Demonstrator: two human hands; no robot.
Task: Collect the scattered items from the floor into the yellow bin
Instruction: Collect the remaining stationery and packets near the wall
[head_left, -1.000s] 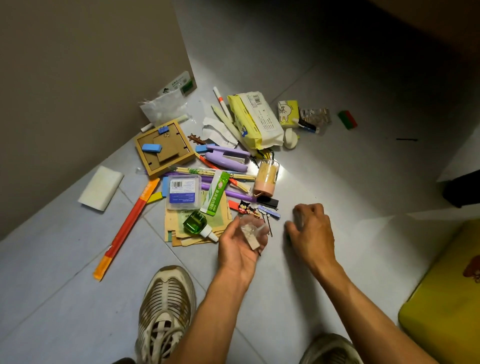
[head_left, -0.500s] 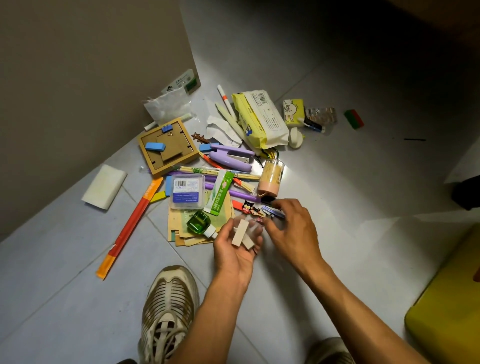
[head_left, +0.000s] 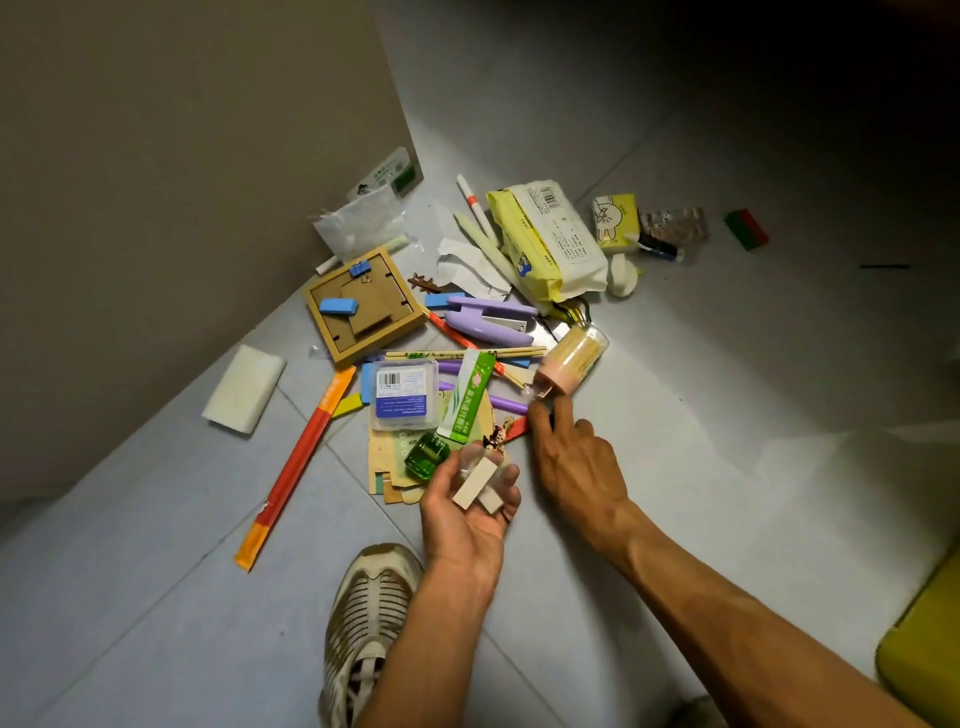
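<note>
The person is partway through gathering: the left hand (head_left: 470, 512) lies palm up with its fingers loosely curled, cradling small pale blocks (head_left: 475, 489) and what looks like a bit of clear plastic. The right hand (head_left: 574, 462) reaches into the near edge of the pile, fingertips (head_left: 540, 413) down on the floor beside the toothpick jar (head_left: 569, 364) with its pink cap; whether they already pinch something small there cannot be told. Most of the clutter is on the tiles, well apart from the yellow bin (head_left: 922, 649), whose corner shows at the lower right edge: a purple stapler (head_left: 491, 325), a wet-wipes pack (head_left: 550, 239), a wooden frame (head_left: 358, 304), a clear plastic box (head_left: 404, 392), a green bottle (head_left: 426, 456) and a long orange stick (head_left: 291, 467). The step in hand looks like picking small pieces into the left palm. Next, the right hand would need a firm pinch on the item nearest it, then a drop into the cupped palm, or a carry to the bin before the palm overfills.
</note>
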